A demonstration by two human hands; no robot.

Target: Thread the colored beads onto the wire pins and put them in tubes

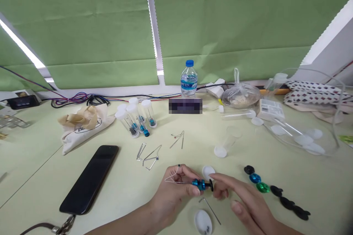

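My left hand [176, 187] is closed on a small blue metal spool-like part [199, 184], pinched between thumb and fingers. A thin bent wire [173, 181] runs from its left side, and a black disc [211, 185] sits on a short stem at its right end. Just right of the disc is my right hand [242, 198], thumb apart and forefinger stretched out, seemingly holding nothing; whether a fingertip touches the disc I cannot tell. One white cap [208, 172] lies by the forefinger. Below the hands are a hex key [211, 211] and a white lid [203, 222] with tiny parts inside.
Black, blue and green discs [262, 187] line the right side. Bent metal rods [151, 158] lie ahead, before several capped clear tubes [134, 117]. A phone [89, 180] and cloth pouch [85, 128] are at left. A water bottle [189, 80] stands at the back.
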